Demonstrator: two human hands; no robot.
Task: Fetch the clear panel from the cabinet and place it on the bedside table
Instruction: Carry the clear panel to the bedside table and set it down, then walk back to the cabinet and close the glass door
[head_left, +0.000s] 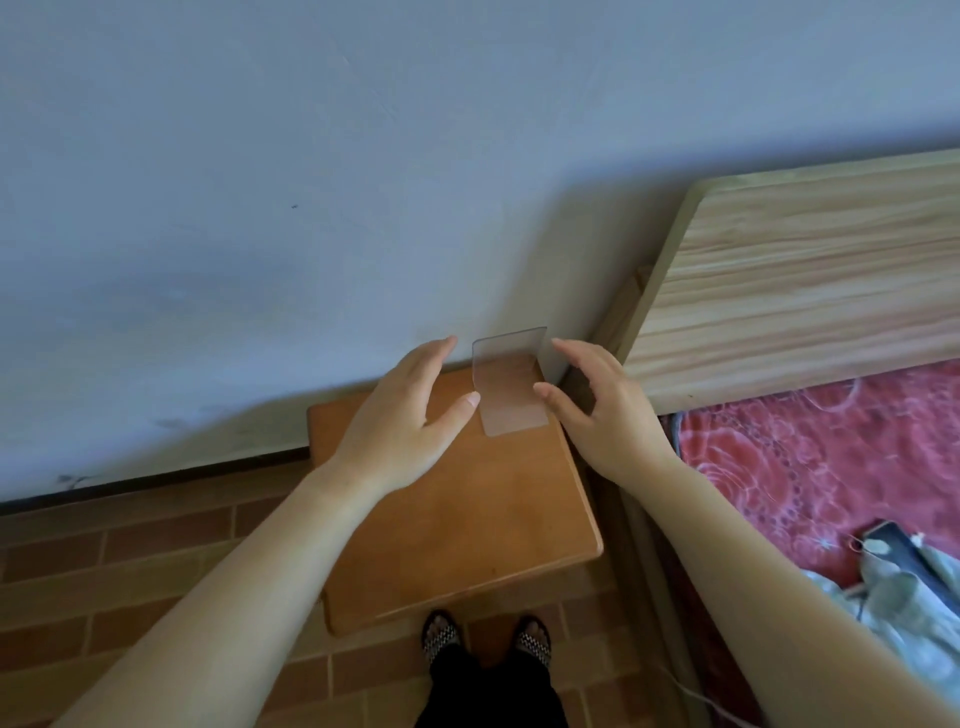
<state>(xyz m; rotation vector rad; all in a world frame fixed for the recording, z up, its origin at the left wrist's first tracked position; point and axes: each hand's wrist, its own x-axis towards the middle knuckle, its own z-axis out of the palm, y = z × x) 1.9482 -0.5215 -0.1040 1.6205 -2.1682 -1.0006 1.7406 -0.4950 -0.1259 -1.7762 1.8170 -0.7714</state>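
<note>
Clear panel (511, 382) between both hands' thumbs, left hand (402, 415) and right hand (605, 410) grip open — over bedside table (457, 530)

Head camera looks steeply down, close over bedside table (457, 519).

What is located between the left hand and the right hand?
In the head view, the clear panel stands between the left hand and the right hand, on the bedside table, leaning toward the wall.
</note>
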